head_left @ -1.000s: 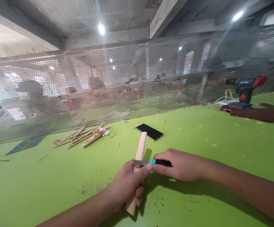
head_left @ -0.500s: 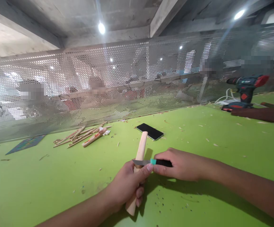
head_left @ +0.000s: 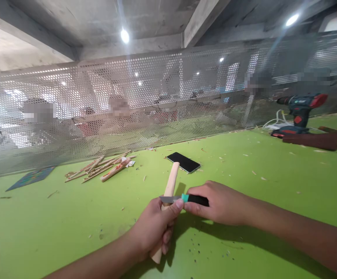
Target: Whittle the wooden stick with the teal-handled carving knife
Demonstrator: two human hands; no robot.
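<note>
A pale carved piece of wood (head_left: 171,181) stands at a slant in my left hand (head_left: 156,224), whose fingers wrap round its lower half. My right hand (head_left: 219,203) grips the black handle of a knife (head_left: 197,199) with a turquoise collar. The knife's blade lies across the wood, just above my left fist. My left thumb rests against the knife near the collar, close to my right fingertips. The wood's lower end shows beneath my left hand.
Beyond the wood lies a black phone (head_left: 184,162) on the green table (head_left: 54,232). Wood sticks (head_left: 106,167) and a flat patterned sheet (head_left: 30,178) are at left. A cordless drill (head_left: 300,112) stands at right, before a perforated metal screen (head_left: 145,100). Shavings are scattered about.
Both hands, the knife and the wood have shifted slightly to the left. The blade still crosses the wood, and both grips look the same.
</note>
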